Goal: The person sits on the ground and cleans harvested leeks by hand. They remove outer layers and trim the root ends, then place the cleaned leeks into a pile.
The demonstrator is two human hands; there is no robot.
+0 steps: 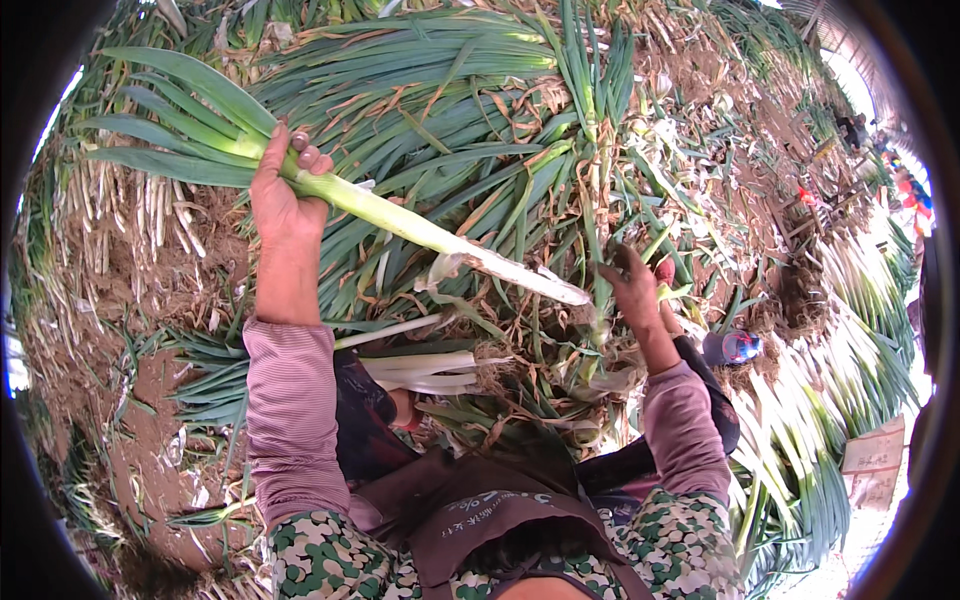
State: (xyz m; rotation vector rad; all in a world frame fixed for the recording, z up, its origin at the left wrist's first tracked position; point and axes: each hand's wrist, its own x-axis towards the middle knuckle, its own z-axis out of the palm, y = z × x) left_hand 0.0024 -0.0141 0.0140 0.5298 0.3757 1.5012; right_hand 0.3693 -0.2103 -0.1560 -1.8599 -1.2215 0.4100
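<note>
My left hand [291,187] is shut around the upper stalk of a large green onion [405,223], just below its fanned leaves. The onion slants down to the right, its white root end partly brown and ragged. A loose strip of pale outer skin [441,270] hangs from its middle. Close to the root end, my right hand [634,289] has thumb and fingers apart, and I see nothing held in it. Beneath the held onion lies a heap of green onions [420,135] with long leaves and dried brown skins. Several pale-stemmed onions [420,371] lie between my legs.
A plastic bottle [731,347] stands beside my right leg. Farther right are rows of white-stemmed onions [810,367] and a cardboard box [874,461]. More onions [135,199] lie at left on brown soil [161,442]. Peeled leaf scraps [660,165] cover the ground ahead.
</note>
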